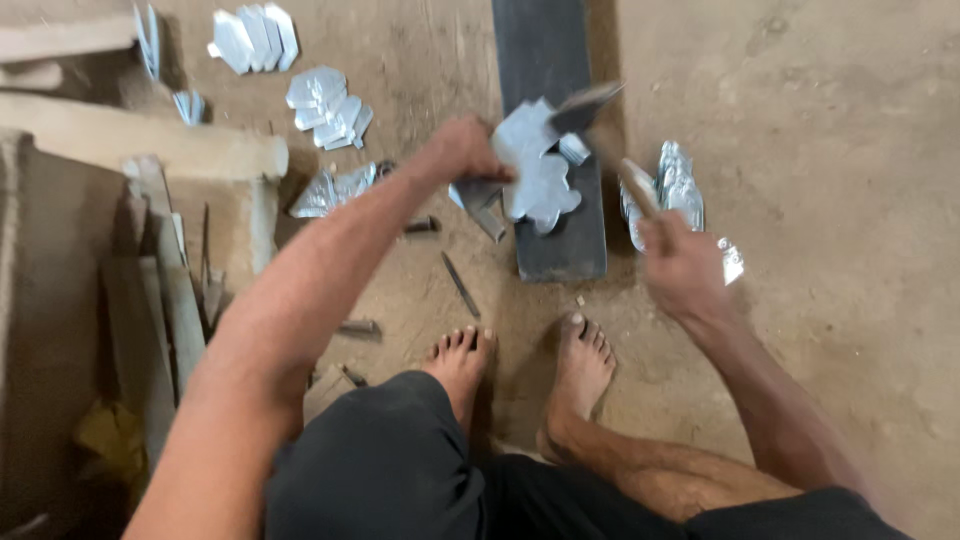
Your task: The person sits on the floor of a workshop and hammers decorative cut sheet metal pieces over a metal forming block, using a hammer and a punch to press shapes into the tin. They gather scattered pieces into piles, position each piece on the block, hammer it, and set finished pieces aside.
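Left of the dark slab [560, 240], cut metal pieces [328, 105] lie on the floor. The left hand [462, 150], grip closed, pins the metal sheet [535, 170] on the slab; keep fingers back. Right of it, the right hand [685, 265] grips a blurred hammer [600, 125]; strike squarely.

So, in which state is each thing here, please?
left hand: pressing the metal sheet
right hand: gripping the hammer handle
hammer: raised, blurred
metal sheet: flat on the dark block
dark block: lying on the ground
cut metal pieces: lying in overlapping piles
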